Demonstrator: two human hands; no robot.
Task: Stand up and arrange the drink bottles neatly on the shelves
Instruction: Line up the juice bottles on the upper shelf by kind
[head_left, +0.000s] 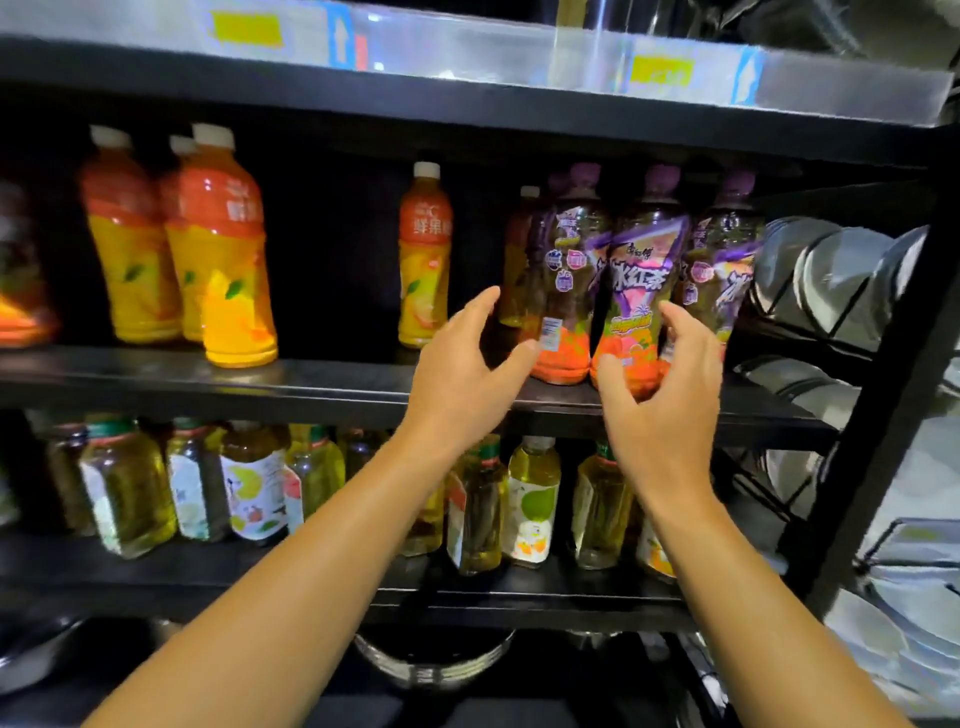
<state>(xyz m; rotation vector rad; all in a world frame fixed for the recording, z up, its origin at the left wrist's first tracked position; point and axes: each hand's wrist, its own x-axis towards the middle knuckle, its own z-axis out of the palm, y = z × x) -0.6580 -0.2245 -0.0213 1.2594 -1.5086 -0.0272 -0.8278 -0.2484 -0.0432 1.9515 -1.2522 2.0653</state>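
Note:
Three purple-capped iced tea bottles stand upright at the right end of the middle shelf (332, 371); the left one (563, 270) and the middle one (641, 270) are in front of my hands. My left hand (462, 358) hovers with spread fingers just left of the left purple bottle, thumb tip near its base. My right hand (670, 384) reaches around the base of the middle purple bottle, fingers loosely curved beside it, thumb in front. Orange juice bottles stand further left: a lone one (425, 254) and a group (223, 249).
The lower shelf (311, 597) holds several yellow-green tea bottles (532, 499). A wire rack of stacked white plates (831, 280) stands right of the black shelf post. A glass lid (431, 660) lies below. A wide gap on the middle shelf separates the orange bottles.

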